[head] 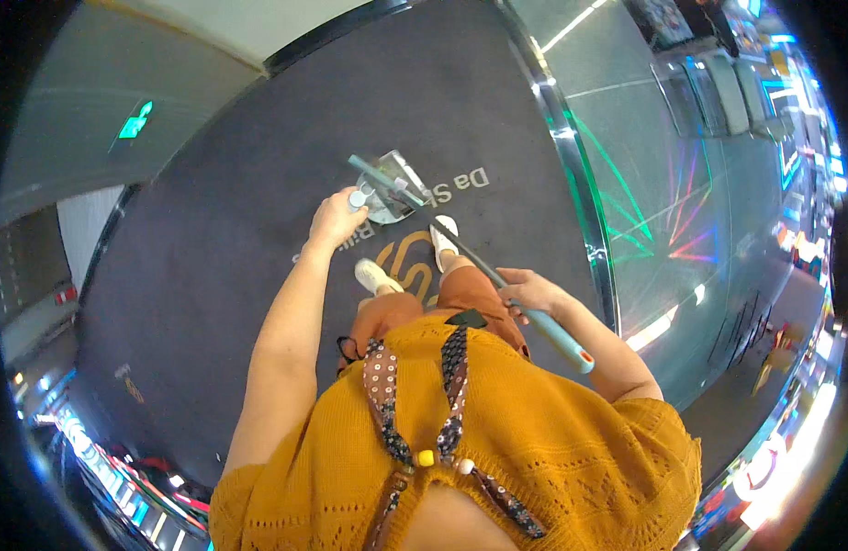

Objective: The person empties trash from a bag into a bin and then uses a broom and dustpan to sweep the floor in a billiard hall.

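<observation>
My left hand (338,219) is closed around the top of a light-coloured upright handle (357,200), which stands up from a long-handled dustpan (396,180). In my right hand (532,293) is the blue-grey handle of a broom (558,337), held slantwise across the front of my right leg. The broom's pale blue head (386,180) lies over the dustpan, ahead of my feet. Whether the head touches the pan cannot be told. The pan's inside is partly hidden by the broom head.
Dark carpet (258,158) with printed lettering and a gold logo lies under my white shoes. A shiny metal strip (568,151) runs along its right side, beside a glossy floor (644,179) with coloured reflections. Grey seats (727,96) stand at upper right; a wall (183,62) is at upper left.
</observation>
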`<state>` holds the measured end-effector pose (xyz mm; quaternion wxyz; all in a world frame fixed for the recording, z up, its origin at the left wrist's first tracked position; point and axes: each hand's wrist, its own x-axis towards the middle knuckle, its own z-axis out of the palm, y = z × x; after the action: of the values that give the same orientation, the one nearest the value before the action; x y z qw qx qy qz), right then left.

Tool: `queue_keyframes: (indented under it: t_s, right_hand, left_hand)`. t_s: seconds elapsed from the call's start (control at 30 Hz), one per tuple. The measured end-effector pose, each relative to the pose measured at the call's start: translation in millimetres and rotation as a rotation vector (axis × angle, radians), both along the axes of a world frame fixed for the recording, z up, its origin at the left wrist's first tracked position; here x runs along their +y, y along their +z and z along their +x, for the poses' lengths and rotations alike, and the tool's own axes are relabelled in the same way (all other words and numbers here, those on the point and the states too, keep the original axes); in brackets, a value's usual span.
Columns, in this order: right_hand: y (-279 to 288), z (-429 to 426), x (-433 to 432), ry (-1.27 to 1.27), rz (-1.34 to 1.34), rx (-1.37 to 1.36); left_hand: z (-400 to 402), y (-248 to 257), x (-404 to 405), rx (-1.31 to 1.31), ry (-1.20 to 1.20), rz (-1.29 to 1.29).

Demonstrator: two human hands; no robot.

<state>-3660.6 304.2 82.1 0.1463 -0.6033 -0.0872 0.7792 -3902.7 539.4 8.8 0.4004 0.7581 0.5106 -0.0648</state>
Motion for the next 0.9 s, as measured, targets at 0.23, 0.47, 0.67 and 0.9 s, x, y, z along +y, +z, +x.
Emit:
queue_keyframes:
  t_s: [0.23,0.47,0.67,0.9]
  right_hand:
    - [21,-6,20,0.018,0.009,-0.226]
    - [10,-10,-33,-0.705,-0.008,-0.212]
    - [-45,30,-46,-1.270,0.068,0.004]
    - [-105,73,-46,-0.817,0.048,-0.584]
  left_hand:
    - [-43,-7,-1,-0.092,0.027,-0.029]
    - [-1,-4,11,-0.249,0.019,-0.170]
    - [107,12,36,-0.267,-0.199,-0.084]
    - [251,24,42,-0.010,-0.340,-0.212]
